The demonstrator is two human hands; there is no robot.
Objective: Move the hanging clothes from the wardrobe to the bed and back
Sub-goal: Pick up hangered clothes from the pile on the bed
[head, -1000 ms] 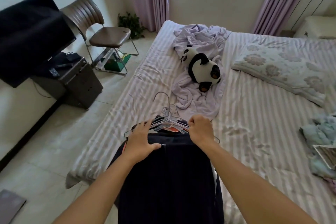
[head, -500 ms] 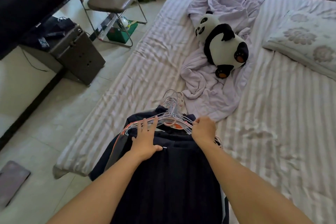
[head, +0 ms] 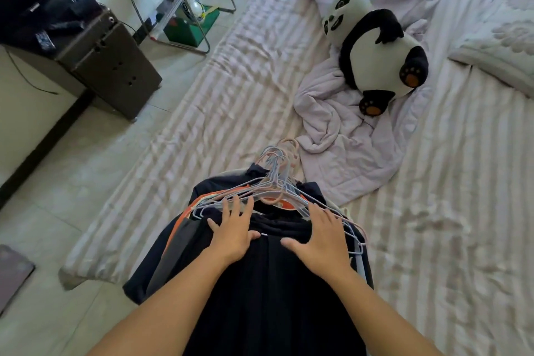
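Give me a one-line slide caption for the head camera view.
Both hands, left and right, rest open on a stack of hangered dark clothes laid at the striped bed's edge.

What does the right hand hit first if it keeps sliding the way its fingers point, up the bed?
The right hand lies flat on the dark clothes, fingers pointing up the bed. First comes the hanger bundle at its fingertips, then probably the crumpled lilac sheet. Depth is unclear.

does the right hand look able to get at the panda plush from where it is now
Probably yes: the right hand lies open on the clothes, and only bare striped bed and crumpled lilac sheet separate it from the panda plush.
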